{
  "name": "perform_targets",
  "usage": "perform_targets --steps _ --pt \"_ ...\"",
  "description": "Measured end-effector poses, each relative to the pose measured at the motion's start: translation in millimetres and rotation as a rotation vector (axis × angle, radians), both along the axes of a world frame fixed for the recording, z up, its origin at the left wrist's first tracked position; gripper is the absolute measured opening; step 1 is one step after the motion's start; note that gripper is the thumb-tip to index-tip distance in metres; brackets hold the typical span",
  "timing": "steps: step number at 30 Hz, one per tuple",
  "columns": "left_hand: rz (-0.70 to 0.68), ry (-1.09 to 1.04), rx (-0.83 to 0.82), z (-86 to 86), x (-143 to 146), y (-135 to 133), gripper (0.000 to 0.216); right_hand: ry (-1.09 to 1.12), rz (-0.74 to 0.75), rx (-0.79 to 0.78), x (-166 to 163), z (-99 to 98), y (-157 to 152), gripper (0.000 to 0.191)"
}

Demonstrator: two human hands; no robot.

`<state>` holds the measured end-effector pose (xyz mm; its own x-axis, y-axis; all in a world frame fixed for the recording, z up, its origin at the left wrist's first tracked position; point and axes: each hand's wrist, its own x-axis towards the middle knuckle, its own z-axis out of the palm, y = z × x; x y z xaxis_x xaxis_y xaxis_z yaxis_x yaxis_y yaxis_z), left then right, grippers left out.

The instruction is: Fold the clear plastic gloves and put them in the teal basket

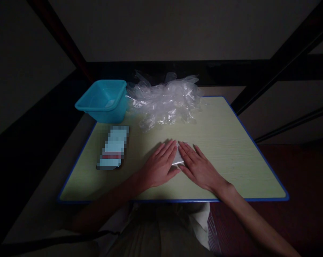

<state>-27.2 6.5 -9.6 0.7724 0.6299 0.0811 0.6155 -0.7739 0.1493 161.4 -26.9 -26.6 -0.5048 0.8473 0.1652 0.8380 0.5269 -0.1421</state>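
Note:
Both of my hands lie flat on a pale green table (231, 150) with a blue edge. My left hand (158, 166) and my right hand (197, 166) have their fingers stretched out and press side by side on a small piece of clear plastic (177, 159), which shows between them. Most of that piece is hidden under my palms. A loose heap of clear plastic gloves or bags (164, 98) lies at the far middle of the table, apart from my hands.
A turquoise plastic tub (104, 100) stands at the far left corner of the table. A small blurred packet (113, 147) lies left of my left hand. Dark beams and a dim wall surround the table.

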Motion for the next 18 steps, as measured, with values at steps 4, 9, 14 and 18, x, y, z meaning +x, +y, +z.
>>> perform_targets --steps 4,9,14,18 --pt "0.023 0.058 0.027 -7.6 0 -8 0.077 -0.041 0.012 0.008 1 -3.9 -2 0.062" --pt "0.049 0.057 0.022 -13.0 -1 -11 0.081 -0.024 0.037 0.011 2 -3.5 -2 0.064" --pt "0.061 0.035 0.023 -16.4 -1 -11 0.081 -0.007 0.035 0.005 2 -4.5 -1 0.069" --pt "0.057 0.028 0.023 -19.0 -2 -11 0.082 -0.021 0.033 -0.001 2 -5.1 -1 0.07"
